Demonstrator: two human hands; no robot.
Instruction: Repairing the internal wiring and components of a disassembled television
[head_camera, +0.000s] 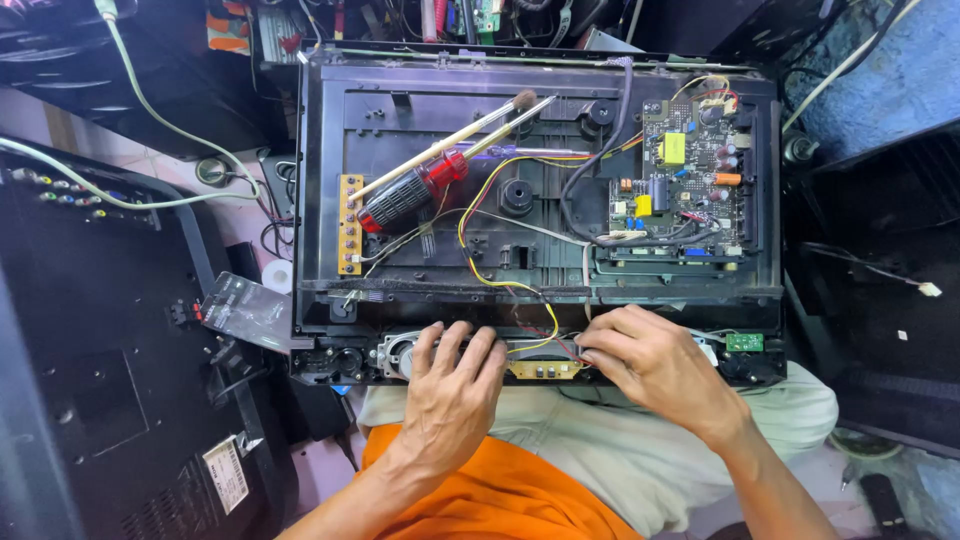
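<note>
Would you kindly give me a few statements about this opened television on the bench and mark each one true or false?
1. Both hands rest at the near edge of the open chassis. True.
2. The screwdriver has a blue handle. False: it is red and black.
3. The green circuit board sits on the chassis's right side. True.
4. The left hand holds the brush. False: the brush lies on the chassis, untouched.
5. The right hand is near the yellow wire. True.

A white rectangular label sits on the black casing at lower left.
</note>
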